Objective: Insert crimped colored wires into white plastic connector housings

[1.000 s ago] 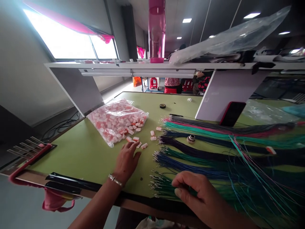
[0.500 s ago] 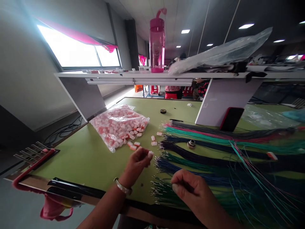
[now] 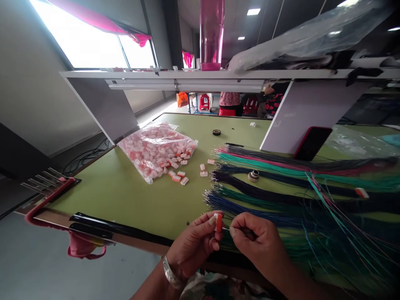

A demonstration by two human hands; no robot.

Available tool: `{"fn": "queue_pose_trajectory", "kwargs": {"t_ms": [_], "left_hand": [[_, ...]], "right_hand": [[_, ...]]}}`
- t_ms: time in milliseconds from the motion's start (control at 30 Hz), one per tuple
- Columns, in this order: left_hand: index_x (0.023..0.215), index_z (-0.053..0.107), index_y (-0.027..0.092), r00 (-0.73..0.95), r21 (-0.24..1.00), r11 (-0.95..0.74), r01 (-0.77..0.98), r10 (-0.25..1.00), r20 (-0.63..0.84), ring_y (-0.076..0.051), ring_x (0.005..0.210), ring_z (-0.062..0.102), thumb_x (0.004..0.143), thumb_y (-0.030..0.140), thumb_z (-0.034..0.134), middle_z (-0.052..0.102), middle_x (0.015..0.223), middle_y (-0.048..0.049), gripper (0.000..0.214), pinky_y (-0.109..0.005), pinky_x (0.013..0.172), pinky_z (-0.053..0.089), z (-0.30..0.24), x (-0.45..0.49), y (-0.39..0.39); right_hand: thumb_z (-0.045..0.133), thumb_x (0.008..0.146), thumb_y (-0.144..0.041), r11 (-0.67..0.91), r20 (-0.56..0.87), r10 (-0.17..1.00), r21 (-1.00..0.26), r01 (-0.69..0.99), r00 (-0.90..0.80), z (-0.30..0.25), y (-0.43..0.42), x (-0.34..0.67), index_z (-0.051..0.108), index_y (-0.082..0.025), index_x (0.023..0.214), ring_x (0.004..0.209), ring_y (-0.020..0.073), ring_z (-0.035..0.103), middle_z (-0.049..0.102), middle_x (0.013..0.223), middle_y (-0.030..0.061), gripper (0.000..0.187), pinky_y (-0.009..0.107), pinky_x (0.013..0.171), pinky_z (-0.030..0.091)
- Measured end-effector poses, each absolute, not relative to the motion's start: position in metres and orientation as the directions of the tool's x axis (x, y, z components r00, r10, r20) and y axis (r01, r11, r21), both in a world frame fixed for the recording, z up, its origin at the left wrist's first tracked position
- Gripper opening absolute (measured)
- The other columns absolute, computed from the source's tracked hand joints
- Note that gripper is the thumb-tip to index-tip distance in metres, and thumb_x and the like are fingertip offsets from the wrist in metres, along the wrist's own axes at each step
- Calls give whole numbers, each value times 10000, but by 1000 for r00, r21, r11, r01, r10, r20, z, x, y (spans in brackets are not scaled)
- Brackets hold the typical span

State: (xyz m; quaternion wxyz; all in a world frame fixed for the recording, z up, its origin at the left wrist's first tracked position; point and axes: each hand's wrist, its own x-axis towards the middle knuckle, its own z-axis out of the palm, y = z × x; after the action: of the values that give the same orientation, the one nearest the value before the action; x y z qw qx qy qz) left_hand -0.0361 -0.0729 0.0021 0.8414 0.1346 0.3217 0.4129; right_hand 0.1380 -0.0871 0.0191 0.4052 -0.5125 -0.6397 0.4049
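My left hand, with a bracelet at the wrist, pinches a small orange and white connector housing between thumb and fingers. Close on its right, my right hand is closed on a thin wire, whose tip points at the orange side of the housing. Whether the tip is inside it I cannot tell. Behind the hands lie wire bundles with metal terminals at their left ends. Loose connector housings lie in front of a clear plastic bag full of the same kind.
A white shelf spans the green table, bearing a pink bottle and plastic wrap. A phone leans on its right support. Black tape and a metal ring-shaped piece lie on the table.
My left hand has come down and right with the connector housing, its orange side now showing. My right hand now holds a wire close to it. The view has tilted down.
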Motion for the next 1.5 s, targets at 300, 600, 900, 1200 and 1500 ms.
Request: {"fn": "queue_pose_trajectory", "kwargs": {"t_ms": [300,600,900,1200,1500], "left_hand": [[1007,687,78,474,478,647,-594,762,-441,-73,556,565,776,156,736,573,690,-15,248,-154,476,544,3,-31,-76],[941,689,88,471,501,632,-592,775,-422,-66,528,540,775,162,733,554,659,1,187,-150,457,529,1,-30,-77],[886,673,94,467,508,645,-571,764,-446,-54,479,516,782,175,726,556,623,9,142,-143,437,512,2,-30,-78],[833,641,134,418,590,604,-535,797,-437,-64,428,518,772,204,741,580,573,17,136,-161,417,491,3,-24,-88],[836,625,144,358,588,574,-570,817,-451,-54,434,491,742,218,773,569,560,31,190,-162,435,467,6,-22,-89]], "right_hand": [[552,774,-156,293,236,956,-828,479,-177,19,-90,140,590,-181,640,469,77,370,456,528,-52,142,183,429,307],[536,807,-110,483,391,875,-650,587,-287,13,-94,144,575,-196,684,496,83,444,524,571,-46,156,212,508,333],[500,841,-89,601,503,792,-541,588,-347,16,-94,143,527,-191,683,510,81,434,474,569,-55,190,223,537,316],[513,834,-93,564,472,822,-604,563,-318,8,-97,139,515,-198,688,543,89,484,533,590,-48,180,223,560,341],[460,887,-123,502,355,861,-708,497,-365,5,-96,145,476,-205,761,578,102,483,515,653,-37,151,228,563,359]]}}
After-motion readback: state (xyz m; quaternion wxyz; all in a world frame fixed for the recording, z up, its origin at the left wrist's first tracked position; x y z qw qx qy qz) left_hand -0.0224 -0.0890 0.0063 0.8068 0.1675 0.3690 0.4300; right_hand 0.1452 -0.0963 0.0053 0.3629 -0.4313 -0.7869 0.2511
